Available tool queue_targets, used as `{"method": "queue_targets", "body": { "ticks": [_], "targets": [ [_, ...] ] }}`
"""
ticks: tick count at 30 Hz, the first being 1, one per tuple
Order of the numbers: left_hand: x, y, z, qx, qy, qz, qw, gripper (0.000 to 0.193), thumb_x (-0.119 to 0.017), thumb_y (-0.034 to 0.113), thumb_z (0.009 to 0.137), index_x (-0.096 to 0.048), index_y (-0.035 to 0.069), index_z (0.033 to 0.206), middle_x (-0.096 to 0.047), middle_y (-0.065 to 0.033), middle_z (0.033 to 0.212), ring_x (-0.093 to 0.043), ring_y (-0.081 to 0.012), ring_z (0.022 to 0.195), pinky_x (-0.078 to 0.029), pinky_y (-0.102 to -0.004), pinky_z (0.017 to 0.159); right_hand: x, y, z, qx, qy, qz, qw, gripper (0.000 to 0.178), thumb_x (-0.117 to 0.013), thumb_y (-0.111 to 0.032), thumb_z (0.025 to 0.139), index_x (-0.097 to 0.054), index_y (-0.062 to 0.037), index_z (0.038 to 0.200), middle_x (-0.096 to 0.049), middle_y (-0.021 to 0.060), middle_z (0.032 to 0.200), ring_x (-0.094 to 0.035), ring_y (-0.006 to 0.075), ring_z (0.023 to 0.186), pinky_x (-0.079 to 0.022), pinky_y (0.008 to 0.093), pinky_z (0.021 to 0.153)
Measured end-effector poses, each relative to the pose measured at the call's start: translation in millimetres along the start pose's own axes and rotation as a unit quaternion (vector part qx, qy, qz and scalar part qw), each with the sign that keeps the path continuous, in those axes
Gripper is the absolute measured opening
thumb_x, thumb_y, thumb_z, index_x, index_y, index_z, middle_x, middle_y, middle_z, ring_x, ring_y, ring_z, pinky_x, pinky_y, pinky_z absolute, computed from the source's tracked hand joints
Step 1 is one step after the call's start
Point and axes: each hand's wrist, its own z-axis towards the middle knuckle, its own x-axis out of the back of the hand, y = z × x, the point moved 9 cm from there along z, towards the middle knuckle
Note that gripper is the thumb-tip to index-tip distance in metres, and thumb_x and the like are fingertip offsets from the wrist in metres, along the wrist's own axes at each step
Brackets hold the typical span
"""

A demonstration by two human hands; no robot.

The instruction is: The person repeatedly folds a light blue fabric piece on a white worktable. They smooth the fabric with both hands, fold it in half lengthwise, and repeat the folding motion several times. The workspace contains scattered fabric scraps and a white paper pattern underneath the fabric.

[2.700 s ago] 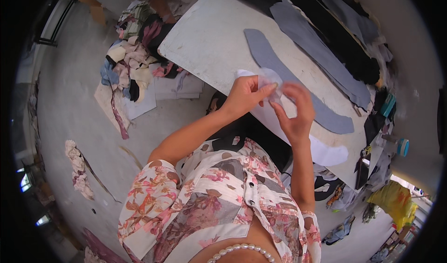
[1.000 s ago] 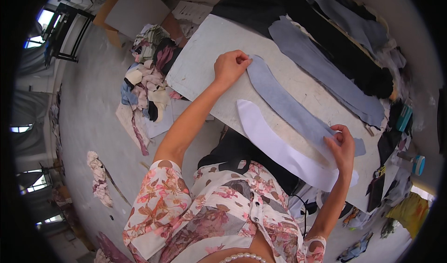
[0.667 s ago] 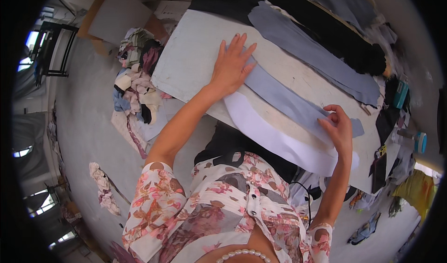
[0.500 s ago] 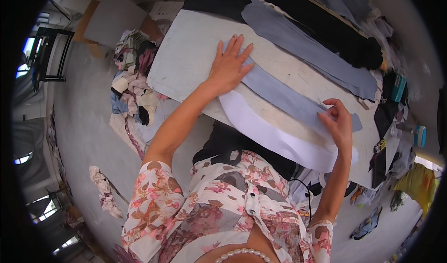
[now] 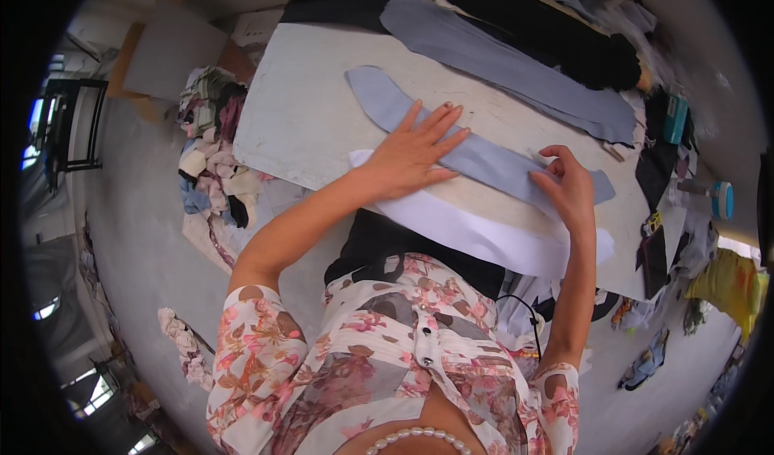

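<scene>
A curved blue-grey fabric strip (image 5: 492, 162) lies across the pale tabletop (image 5: 294, 92). Flat on its middle rests my left hand (image 5: 413, 150), fingers spread, the thumb reaching toward the near edge. Toward the strip's right end my right hand (image 5: 571, 187) has its fingers curled and its thumb on the fabric; it appears to pinch the strip, though the palm side is partly hidden. Nearer to me a curved white strip (image 5: 476, 231) lies along the front edge, partly beneath my left wrist and my right forearm.
Behind the strip lie a larger blue-grey fabric stack (image 5: 500, 68) and black fabric (image 5: 532, 32). Scrap cloth is heaped left of the table (image 5: 214, 169). On the right are a teal box (image 5: 676, 119), a blue-ended roll (image 5: 721, 200) and a dark phone-like slab (image 5: 655, 263).
My left hand has slid right along the blue-grey strip, from its left end to its middle, uncovering that end. My right hand stays near the right end. The whole view has shifted slightly.
</scene>
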Motion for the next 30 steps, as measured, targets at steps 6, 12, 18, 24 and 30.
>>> {"method": "queue_targets", "body": {
  "ticks": [6, 12, 18, 24, 30],
  "targets": [
    [-2.9, -14.5, -1.7, -0.004, -0.012, 0.052, 0.999, 0.075, -0.037, 0.062, 0.093, -0.025, 0.017, 0.152, -0.011, -0.0077, 0.161, -0.006, -0.0225, 0.148, 0.000, -0.0439, 0.122, 20.5, 9.7, -1.7, 0.032, 0.024, -0.009, 0.999, 0.035, -0.075, -0.008, 0.074, -0.059, -0.0081, 0.106, -0.059, 0.0052, 0.068, -0.055, 0.0197, 0.060, -0.042, 0.0312, 0.057],
    [-3.3, -15.3, -2.4, -0.006, -0.014, 0.059, 0.998, 0.078, -0.035, 0.065, 0.091, -0.025, 0.017, 0.152, -0.010, -0.0078, 0.161, -0.006, -0.0224, 0.149, 0.001, -0.0445, 0.121, 13.7, 17.5, -2.1, 0.023, 0.044, -0.017, 0.999, 0.034, -0.075, -0.008, 0.076, -0.058, -0.0088, 0.106, -0.059, 0.0055, 0.068, -0.058, 0.0216, 0.061, -0.043, 0.0331, 0.058],
    [5.3, 24.2, 13.4, -0.037, -0.027, 0.088, 0.995, 0.085, -0.040, 0.067, 0.088, -0.025, 0.013, 0.152, -0.012, -0.0117, 0.160, -0.007, -0.0263, 0.148, -0.001, -0.0503, 0.120, 14.3, 11.3, -2.6, 0.040, 0.045, -0.044, 0.997, 0.035, -0.074, -0.008, 0.076, -0.058, -0.0093, 0.106, -0.060, 0.0066, 0.069, -0.059, 0.0232, 0.063, -0.044, 0.0338, 0.058],
    [-14.8, 54.2, 30.6, -0.148, -0.003, -0.004, 0.989, 0.087, -0.038, 0.069, 0.087, -0.025, 0.012, 0.151, -0.014, -0.0128, 0.159, -0.010, -0.0269, 0.148, -0.002, -0.0512, 0.120, 18.7, 13.7, -2.4, 0.023, 0.019, -0.054, 0.998, 0.034, -0.076, -0.012, 0.074, -0.060, -0.0093, 0.104, -0.062, 0.0060, 0.070, -0.060, 0.0221, 0.065, -0.045, 0.0346, 0.060],
    [-14.4, 52.8, 29.7, -0.152, 0.000, 0.016, 0.988, 0.088, -0.035, 0.072, 0.086, -0.027, 0.014, 0.151, -0.016, -0.0132, 0.159, -0.012, -0.0270, 0.148, -0.002, -0.0508, 0.120, 69.0, 46.3, -16.0, 0.006, 0.000, -0.018, 1.000, 0.038, -0.075, -0.011, 0.071, -0.063, -0.0066, 0.107, -0.066, 0.0068, 0.090, -0.062, 0.0189, 0.081, -0.049, 0.0304, 0.076]
  ]
}}
